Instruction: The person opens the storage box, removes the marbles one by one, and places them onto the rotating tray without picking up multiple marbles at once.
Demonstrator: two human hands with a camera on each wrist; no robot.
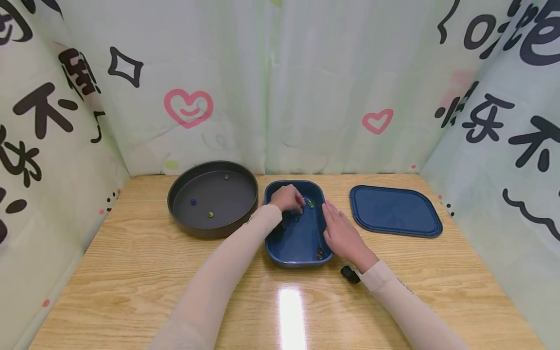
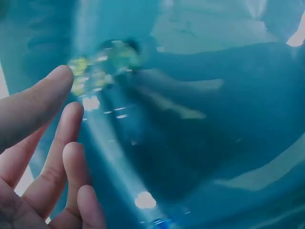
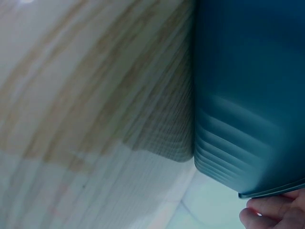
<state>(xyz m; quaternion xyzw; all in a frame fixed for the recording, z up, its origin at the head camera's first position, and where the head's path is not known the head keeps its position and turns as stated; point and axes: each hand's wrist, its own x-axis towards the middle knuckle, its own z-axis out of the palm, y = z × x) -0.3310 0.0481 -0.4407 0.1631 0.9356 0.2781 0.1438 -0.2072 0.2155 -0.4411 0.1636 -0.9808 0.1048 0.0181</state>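
My left hand (image 1: pixel 288 198) reaches down into a deep blue rectangular dish (image 1: pixel 284 250). In the left wrist view its fingers (image 2: pixel 71 124) are apart and nothing shows between them; their tips are beside a blurred cluster of clear and yellow-green marbles (image 2: pixel 102 67). A bluish marble (image 2: pixel 162 223) shows at that view's bottom edge. Brownish marbles (image 1: pixel 320 253) lie in the dish's near right corner. With fingers straight, my right hand (image 1: pixel 343 236) rests against the dish's right rim; its fingers (image 3: pixel 274 207) touch the rim in the right wrist view.
Left of the dish stands a round dark pan (image 1: pixel 213 228) holding a blue marble (image 1: pixel 193 201), a yellow marble (image 1: pixel 210 214) and a greenish marble (image 1: pixel 226 177). A flat blue lid (image 1: pixel 395 211) lies to the right on the wooden table (image 1: pixel 153 282). Printed curtains surround the table.
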